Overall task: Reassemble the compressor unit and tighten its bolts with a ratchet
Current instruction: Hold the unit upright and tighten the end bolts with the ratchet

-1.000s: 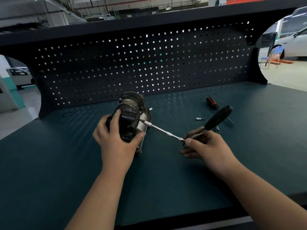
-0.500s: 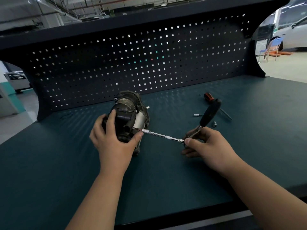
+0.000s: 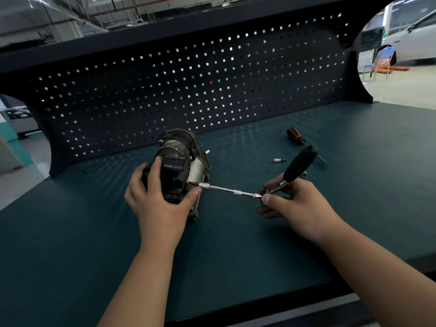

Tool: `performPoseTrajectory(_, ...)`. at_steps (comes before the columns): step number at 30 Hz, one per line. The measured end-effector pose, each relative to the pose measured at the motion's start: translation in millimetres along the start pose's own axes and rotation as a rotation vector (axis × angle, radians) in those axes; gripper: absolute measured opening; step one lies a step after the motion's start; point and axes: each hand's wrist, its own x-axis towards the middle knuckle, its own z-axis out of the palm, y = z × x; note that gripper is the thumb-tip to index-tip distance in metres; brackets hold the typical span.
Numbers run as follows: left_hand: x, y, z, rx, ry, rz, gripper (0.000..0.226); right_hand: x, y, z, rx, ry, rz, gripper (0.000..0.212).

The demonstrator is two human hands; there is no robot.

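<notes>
The compressor unit [image 3: 180,166] lies on its side at about ten o'clock from the middle of the workbench [image 3: 236,267], and the left hand [image 3: 160,199] wraps over its near end with fingers curled and thumb pressed low, probably to keep the body from rolling under torque. The right hand [image 3: 295,204] closes around the head of the ratchet [image 3: 278,182], whose long extension runs toward nine o'clock into a bolt on the unit's side, the black handle angled up toward one o'clock. A screwdriver [image 3: 299,140] and a loose socket bit [image 3: 278,160] lie apart at two o'clock, likely within reach.

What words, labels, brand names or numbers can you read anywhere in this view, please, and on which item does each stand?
None can be read.
compressor unit: a pale worn patch on the housing, too blurred to read.
ratchet and screwdriver: no markings visible.
</notes>
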Motion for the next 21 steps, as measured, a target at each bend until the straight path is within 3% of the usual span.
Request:
performPoseTrajectory(9, -0.7, 2.4, -0.8, -0.009, -0.001, -0.013, 0.088, 3.7, -0.7, -0.8, -0.071, -0.02, -0.038, 0.023)
performPoseTrajectory(14, -2.9, 8.0, -2.3, -0.03, -0.022, -0.018, 0.085, 11.8, -4.5, 2.3, 0.035, 0.023, 0.013, 0.01)
performPoseTrajectory(18, -3.0, 10.5, -2.1, -0.003, -0.06, 0.015, 0.073, 23.4, -4.0, 8.1, -0.086, -0.043, 0.188, 0.036)
performPoseTrajectory(21, -2.1, 12.3, 0.4, 0.011, -0.064, 0.027, 0.065, 31.7, -4.1, 7.8, -0.059, -0.047, 0.273, 0.042)
